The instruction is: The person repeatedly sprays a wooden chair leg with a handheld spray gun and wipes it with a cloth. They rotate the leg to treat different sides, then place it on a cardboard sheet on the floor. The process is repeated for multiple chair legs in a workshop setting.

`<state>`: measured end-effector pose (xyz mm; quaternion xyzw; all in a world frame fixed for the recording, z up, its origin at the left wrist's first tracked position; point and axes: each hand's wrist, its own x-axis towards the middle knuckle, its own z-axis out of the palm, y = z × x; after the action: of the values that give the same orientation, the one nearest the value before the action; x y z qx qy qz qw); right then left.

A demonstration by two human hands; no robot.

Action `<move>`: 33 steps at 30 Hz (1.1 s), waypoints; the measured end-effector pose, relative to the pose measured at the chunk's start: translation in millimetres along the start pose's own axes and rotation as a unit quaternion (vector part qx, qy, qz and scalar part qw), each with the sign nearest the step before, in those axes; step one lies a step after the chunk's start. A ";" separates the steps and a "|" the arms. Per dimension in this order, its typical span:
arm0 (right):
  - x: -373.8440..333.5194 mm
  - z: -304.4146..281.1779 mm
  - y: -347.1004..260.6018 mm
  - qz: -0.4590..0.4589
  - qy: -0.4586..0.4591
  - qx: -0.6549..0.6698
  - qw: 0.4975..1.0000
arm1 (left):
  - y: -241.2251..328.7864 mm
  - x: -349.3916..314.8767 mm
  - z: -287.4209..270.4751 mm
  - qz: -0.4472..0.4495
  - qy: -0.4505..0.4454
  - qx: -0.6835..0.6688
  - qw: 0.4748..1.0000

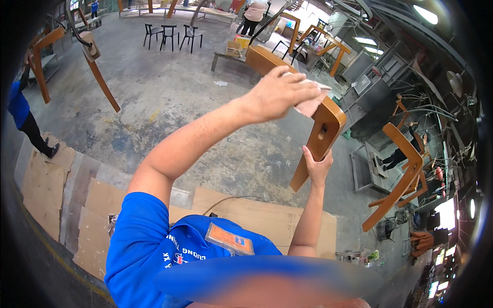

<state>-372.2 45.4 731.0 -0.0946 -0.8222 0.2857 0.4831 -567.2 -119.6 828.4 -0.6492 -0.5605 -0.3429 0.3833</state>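
An angled, orange-brown wooden furniture part [334, 114], bent at a rounded corner, is up in front of me. An oval hole shows in its shorter, downward leg near the bend. My left hand [280, 95] reaches across and presses a folded pale pink sheet [309, 107] against the upper arm of the part, close to the corner. Whether that sheet is cloth or abrasive paper I cannot tell. Lower down, my right hand [319, 167] grips the edge of the downward leg, thumb on the near side and most fingers hidden behind the wood.
Similar wooden parts hang at the right [405, 174] and at the left [100, 82]. A person in blue [20, 110] stands at the far left. Black chairs [169, 36] and a low bench [221, 62] are farther back. Cardboard sheets [246, 208] cover the floor around me.
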 end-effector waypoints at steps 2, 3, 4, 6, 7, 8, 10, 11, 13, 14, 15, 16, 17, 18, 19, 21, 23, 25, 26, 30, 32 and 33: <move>0.3 -8.0 3.5 -0.001 -0.006 -0.001 1.000 | -10.2 -2.3 5.2 -0.033 -0.009 0.024 0.999; 1.3 -12.5 6.2 0.001 -0.013 0.000 1.000 | -25.7 -8.1 5.9 -0.089 -0.048 0.075 0.992; 2.8 -17.4 8.6 0.010 -0.014 0.003 1.000 | -52.9 -15.4 3.6 -0.135 -0.055 0.128 0.981; 5.6 -26.9 14.0 0.022 -0.027 0.009 0.999 | -106.5 -46.1 4.3 -0.268 -0.078 0.137 0.951; 6.7 -32.1 17.0 0.040 -0.036 0.004 0.999 | -127.6 -68.2 7.9 -0.333 -0.120 0.165 0.920; 7.9 -35.9 20.5 0.049 -0.040 0.040 0.997 | -138.7 -91.3 16.0 -0.337 -0.109 0.215 0.910; 5.9 -37.7 28.3 0.084 -0.054 0.103 0.990 | -134.4 -132.5 42.1 -0.403 0.047 -0.058 0.912; 0.5 -33.1 32.3 0.097 -0.075 0.170 0.978 | -112.0 -152.6 63.0 -0.426 0.070 -0.102 0.896; -18.6 -19.8 40.4 0.129 -0.102 0.157 0.974 | -52.7 -185.0 93.3 -0.491 0.080 -0.246 0.832; -32.2 -8.2 45.0 0.148 -0.113 0.153 0.971 | -18.8 -194.6 106.9 -0.589 0.009 -0.304 0.748; -49.4 3.3 48.3 0.166 -0.103 0.164 0.967 | 10.4 -199.0 112.1 -0.664 -0.037 -0.358 0.656; -67.7 16.2 51.1 0.197 -0.096 0.169 0.961 | 31.9 -197.9 112.3 -0.630 -0.045 -0.366 0.683; -88.0 28.8 52.1 0.184 -0.071 0.158 0.968 | 45.1 -189.5 109.5 -0.611 -0.057 -0.372 0.696; -104.6 42.9 53.2 0.194 -0.053 0.136 0.970 | 48.1 -176.3 103.0 -0.556 -0.011 -0.401 0.728; -115.9 56.2 56.0 0.177 -0.042 0.136 0.974 | 50.2 -158.4 96.3 -0.539 0.001 -0.418 0.731; -140.5 78.3 54.2 0.181 -0.019 0.131 0.975 | 39.5 -119.4 77.1 -0.464 -0.004 -0.511 0.723; -156.7 96.4 48.6 0.164 -0.010 0.123 0.979 | 42.5 -93.0 61.3 -0.450 -0.021 -0.499 0.740; -165.2 102.8 44.7 0.146 0.013 0.075 0.986 | 54.5 -82.2 59.2 -0.425 0.005 -0.509 0.748; -166.7 104.2 43.6 0.120 0.020 0.046 0.992 | 65.1 -87.9 60.3 -0.430 0.026 -0.514 0.742; -166.8 103.7 38.4 0.081 0.048 0.003 0.996 | 97.1 -162.7 81.1 -0.486 -0.099 -0.482 0.722; -163.5 101.1 35.8 0.061 0.075 -0.025 0.995 | 118.2 -220.8 100.8 -0.489 -0.150 -0.492 0.704; -162.6 99.7 33.0 0.043 0.095 -0.042 0.994 | 125.7 -251.3 109.5 -0.515 -0.194 -0.490 0.676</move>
<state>-376.9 -35.4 555.2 -0.1768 -0.7789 0.2610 0.5421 -475.3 -149.6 542.8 -0.4040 -0.6198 -0.5781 -0.3441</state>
